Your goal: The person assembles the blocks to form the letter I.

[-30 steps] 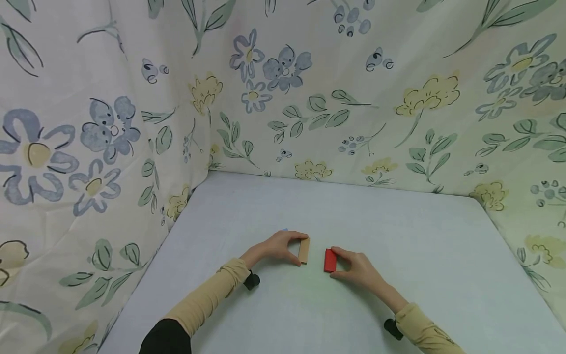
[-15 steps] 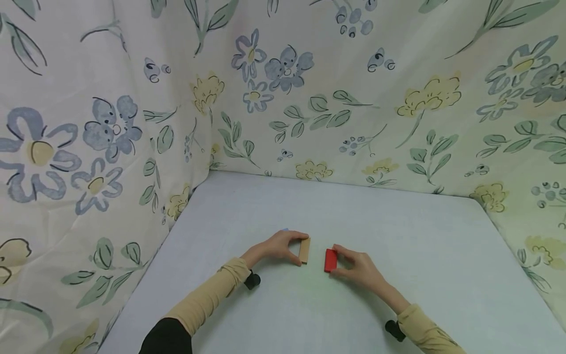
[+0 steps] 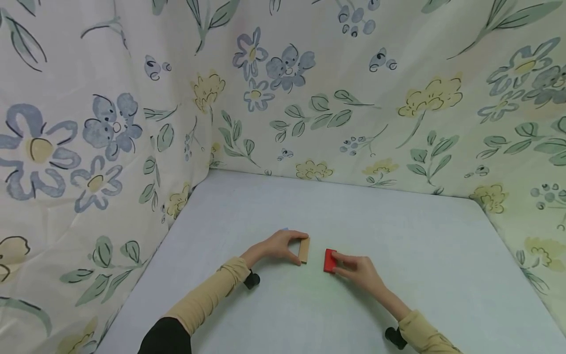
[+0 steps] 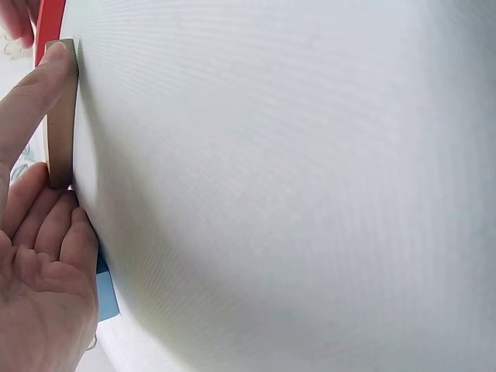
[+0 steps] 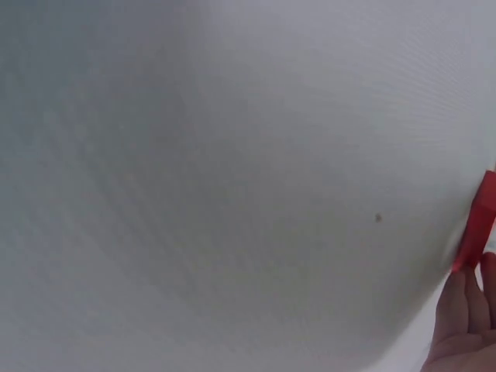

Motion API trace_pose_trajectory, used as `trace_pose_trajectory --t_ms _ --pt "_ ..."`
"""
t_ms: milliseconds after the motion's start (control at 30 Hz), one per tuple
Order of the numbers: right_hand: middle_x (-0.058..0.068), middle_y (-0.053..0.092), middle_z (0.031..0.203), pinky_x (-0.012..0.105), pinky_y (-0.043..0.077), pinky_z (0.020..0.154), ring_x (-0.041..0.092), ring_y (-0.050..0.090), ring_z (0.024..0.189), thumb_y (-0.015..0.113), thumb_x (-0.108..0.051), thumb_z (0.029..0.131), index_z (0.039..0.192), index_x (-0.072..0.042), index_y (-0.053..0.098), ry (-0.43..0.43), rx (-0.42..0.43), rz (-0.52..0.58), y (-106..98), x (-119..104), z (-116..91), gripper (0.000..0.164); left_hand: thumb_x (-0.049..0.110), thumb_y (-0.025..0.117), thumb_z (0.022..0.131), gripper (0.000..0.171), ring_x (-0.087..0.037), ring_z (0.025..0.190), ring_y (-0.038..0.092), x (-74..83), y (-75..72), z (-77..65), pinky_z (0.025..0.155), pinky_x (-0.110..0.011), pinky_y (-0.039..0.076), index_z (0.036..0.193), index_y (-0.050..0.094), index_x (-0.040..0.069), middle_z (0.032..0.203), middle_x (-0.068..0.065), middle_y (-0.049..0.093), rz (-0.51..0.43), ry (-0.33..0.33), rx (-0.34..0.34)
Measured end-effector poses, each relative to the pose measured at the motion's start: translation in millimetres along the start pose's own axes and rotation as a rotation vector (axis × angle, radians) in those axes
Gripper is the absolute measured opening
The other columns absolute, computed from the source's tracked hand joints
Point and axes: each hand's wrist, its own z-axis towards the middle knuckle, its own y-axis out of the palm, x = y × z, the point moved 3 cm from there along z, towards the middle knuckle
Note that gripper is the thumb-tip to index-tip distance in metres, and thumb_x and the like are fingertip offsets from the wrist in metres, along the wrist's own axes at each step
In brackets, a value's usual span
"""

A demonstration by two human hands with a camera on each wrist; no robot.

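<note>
My left hand holds a plain wooden block by its two ends, with the thumb on the near end and the fingers at the far end. The left wrist view shows the same block standing on the white tabletop on a narrow side. Just to the right, across a small gap, is a red block. My right hand holds it at its right side with index finger and thumb. Fingers touch the end of the red block in the right wrist view.
Behind my left hand lies a light blue piece, mostly hidden in the head view. A white-covered table spreads all round. Floral curtains hang along its back and sides.
The right index finger has come down from the red block's far end to its right side, and the block has turned slightly. The left hand and wooden block look still.
</note>
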Motion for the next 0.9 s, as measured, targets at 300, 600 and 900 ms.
trace_pose_trajectory --t_ms 300,600,900 --pt "0.005 0.069 0.115 0.027 0.053 0.091 0.026 0.063 0.112 0.077 -0.021 0.079 0.117 -0.011 0.069 0.014 0.029 0.028 6.3 6.9 -3.0 0.04 0.029 0.084 0.071 0.079 -0.015 0.136 0.041 1.2 0.8 -1.4 0.113 -0.034 0.034 0.14 0.047 0.016 0.144 0.002 0.048 -0.018 0.018 0.006" --pt "0.007 0.069 0.115 0.02 0.052 0.087 0.024 0.064 0.11 0.077 -0.019 0.078 0.117 -0.012 0.069 0.036 0.008 0.024 4.3 7.7 -1.3 0.04 0.029 0.084 0.071 0.08 -0.015 0.135 0.041 0.6 0.8 -1.2 0.113 -0.034 0.035 0.14 0.047 0.014 0.144 0.001 0.048 -0.015 0.034 0.012" --pt "0.007 0.069 0.114 0.02 0.052 0.088 0.025 0.064 0.111 0.077 -0.016 0.078 0.117 -0.012 0.069 0.058 -0.01 0.031 2.6 6.8 -1.4 0.04 0.029 0.083 0.072 0.08 -0.016 0.137 0.041 3.6 3.9 -5.0 0.113 -0.033 0.036 0.142 0.045 0.014 0.146 0.0 0.046 -0.016 0.044 0.032"
